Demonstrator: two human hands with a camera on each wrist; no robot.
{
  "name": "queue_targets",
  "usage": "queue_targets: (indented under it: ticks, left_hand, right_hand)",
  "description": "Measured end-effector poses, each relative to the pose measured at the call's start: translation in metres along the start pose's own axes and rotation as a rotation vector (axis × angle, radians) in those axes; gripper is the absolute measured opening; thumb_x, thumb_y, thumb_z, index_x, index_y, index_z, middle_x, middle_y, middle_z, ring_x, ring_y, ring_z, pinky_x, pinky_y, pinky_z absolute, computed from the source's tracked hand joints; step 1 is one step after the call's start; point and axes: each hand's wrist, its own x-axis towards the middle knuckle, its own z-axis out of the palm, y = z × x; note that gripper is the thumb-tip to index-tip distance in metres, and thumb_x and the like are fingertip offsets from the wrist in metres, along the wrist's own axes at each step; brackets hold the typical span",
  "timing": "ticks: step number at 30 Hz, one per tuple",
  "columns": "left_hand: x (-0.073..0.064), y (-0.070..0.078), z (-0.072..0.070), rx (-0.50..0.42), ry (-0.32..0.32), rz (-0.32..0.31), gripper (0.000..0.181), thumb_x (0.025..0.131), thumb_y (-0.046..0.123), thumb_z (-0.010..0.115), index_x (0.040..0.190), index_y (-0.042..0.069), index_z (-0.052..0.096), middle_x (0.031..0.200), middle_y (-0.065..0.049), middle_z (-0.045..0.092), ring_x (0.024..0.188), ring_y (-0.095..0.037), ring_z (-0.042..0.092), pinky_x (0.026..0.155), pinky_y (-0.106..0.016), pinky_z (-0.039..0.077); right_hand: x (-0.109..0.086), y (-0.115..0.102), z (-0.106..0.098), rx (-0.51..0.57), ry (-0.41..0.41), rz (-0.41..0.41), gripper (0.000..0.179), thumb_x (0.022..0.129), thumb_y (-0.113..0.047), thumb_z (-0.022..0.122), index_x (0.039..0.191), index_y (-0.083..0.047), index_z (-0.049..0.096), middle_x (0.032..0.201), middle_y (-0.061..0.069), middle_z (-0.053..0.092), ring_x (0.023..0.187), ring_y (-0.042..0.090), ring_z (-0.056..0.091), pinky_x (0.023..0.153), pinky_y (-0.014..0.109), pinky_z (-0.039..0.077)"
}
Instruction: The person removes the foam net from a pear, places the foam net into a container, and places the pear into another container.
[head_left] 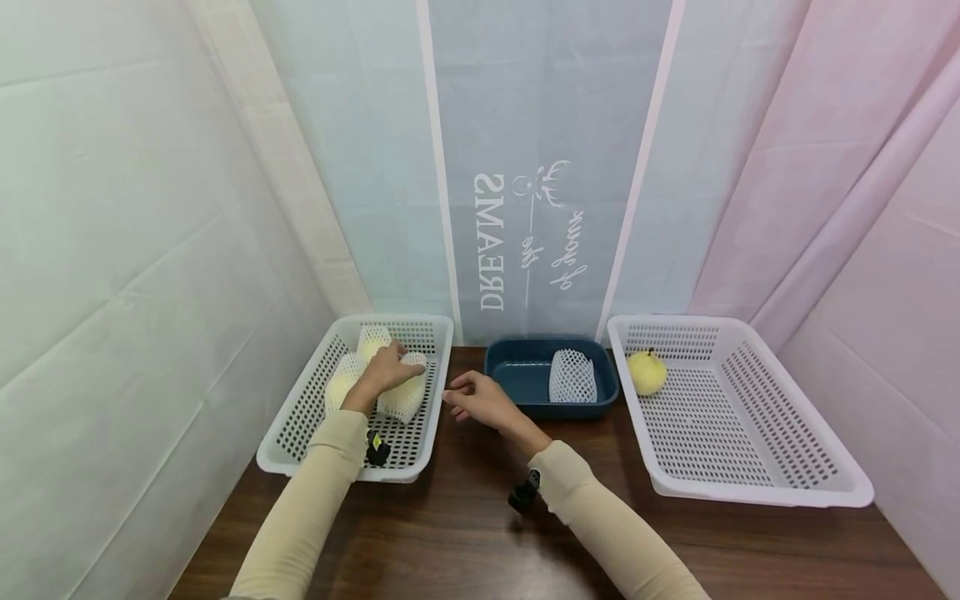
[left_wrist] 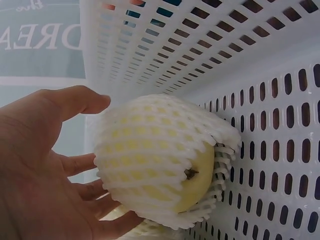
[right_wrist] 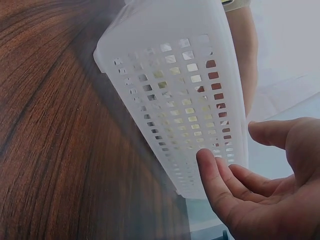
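The left hand is inside the left-hand white perforated plastic basket, at a yellow pear in a white foam mesh sleeve. Its thumb stands apart from the sleeve while the other fingers reach along its side, spread rather than clenched; the thumb-to-finger gap appears wide enough to straddle the fruit. Whether the fingertips bear any weight cannot be told. The sleeve's open end exposes the pear's dark tip and faces the basket wall. Two more sleeved yellow pears lie beside it; the mesh probably cushions them.

The right hand is empty, its fingers loosely bent, just outside the basket's right wall. This position likely keeps it ready without crowding the left.

A dark blue rectangular tray bears a loose white foam mesh sleeve at its right end, seemingly set apart from the fruit. A bare yellow pear sits against the left wall of the right-hand white perforated plastic basket.
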Motion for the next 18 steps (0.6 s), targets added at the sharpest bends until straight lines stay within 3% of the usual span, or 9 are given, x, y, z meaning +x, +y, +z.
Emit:
queue_targets:
  ticks: [4,13,18]
  left_hand:
    - [-0.0007,-0.0026,0.0029,-0.005,-0.041,-0.014,0.078,0.099,0.034,0.067,0.156,-0.010,0.038,0.154,-0.038,0.046,0.141,-0.050,0.050,0.115,-0.061,0.045]
    - [-0.0058,-0.0008,0.0046,-0.012,-0.116,-0.009,0.084,0.096,0.031,0.068,0.161,-0.008,0.032,0.153,-0.036,0.049,0.137,-0.048,0.055,0.115,-0.060,0.044]
    - [-0.0037,-0.0001,0.0037,0.030,-0.161,-0.025,0.090,0.094,0.032,0.068,0.164,-0.006,0.027,0.161,-0.036,0.041,0.145,-0.049,0.047,0.119,-0.061,0.041]
  right_hand:
    - [0.0023,0.0025,0.0018,0.012,-0.004,-0.010,0.045,0.106,-0.029,0.066,0.136,0.005,0.059,0.121,0.022,0.072,0.109,0.047,0.073,0.095,0.053,0.061]
    - [0.0024,0.0055,0.0035,0.024,-0.029,-0.010,0.046,0.107,-0.030,0.066,0.136,0.005,0.058,0.120,0.021,0.072,0.109,0.048,0.073,0.095,0.054,0.061]
    - [0.0033,0.0055,0.0049,0.058,-0.045,-0.023,0.042,0.107,-0.026,0.066,0.134,0.006,0.060,0.121,0.025,0.071,0.105,0.043,0.075,0.095,0.055,0.060]
